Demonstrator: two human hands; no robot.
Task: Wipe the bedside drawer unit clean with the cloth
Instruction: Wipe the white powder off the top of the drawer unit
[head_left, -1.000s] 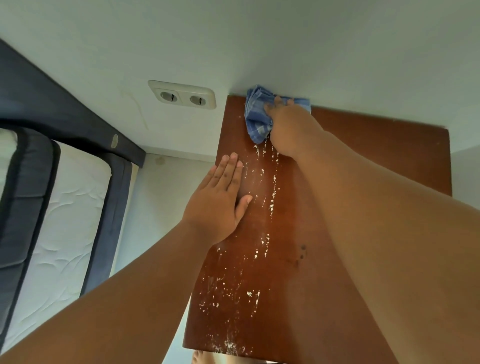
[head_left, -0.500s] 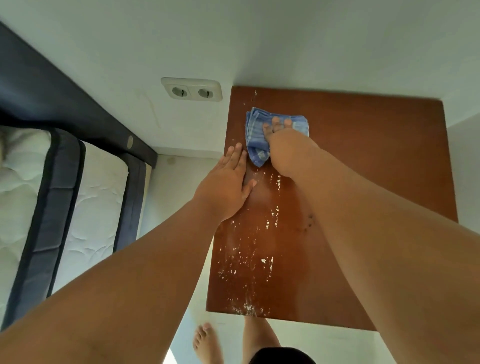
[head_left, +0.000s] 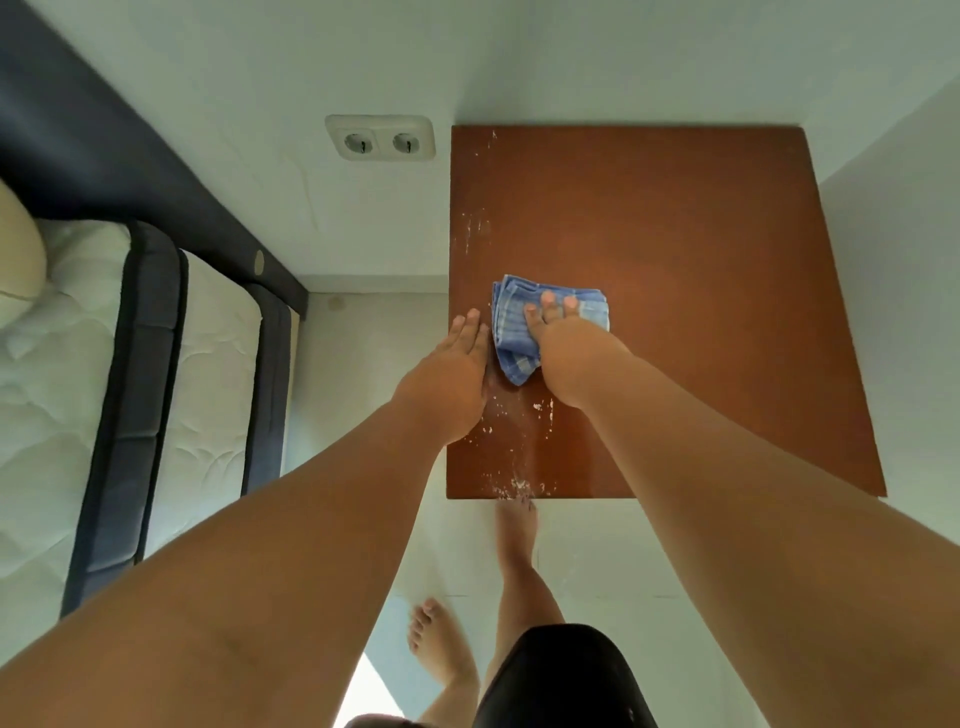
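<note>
The reddish-brown top of the bedside drawer unit (head_left: 691, 249) fills the upper right, seen from above, against the white wall. White specks and smears lie along its left side and near its front edge. A folded blue checked cloth (head_left: 511, 332) lies on the top, left of centre. My right hand (head_left: 563, 343) presses down on the cloth, fingers spread over it. My left hand (head_left: 452, 374) lies flat at the unit's left edge, fingers together, touching the cloth's left side and holding nothing.
A double wall socket (head_left: 381, 136) sits just left of the unit's back corner. A bed with a white mattress (head_left: 62, 374) and dark blue frame (head_left: 132, 364) stands to the left, with a strip of floor between. My bare feet (head_left: 514, 525) stand on the pale floor before the unit.
My right hand has dragged the cloth from the back edge toward the front along the left side. My left hand slid back with it. The specks behind the cloth are mostly gone.
</note>
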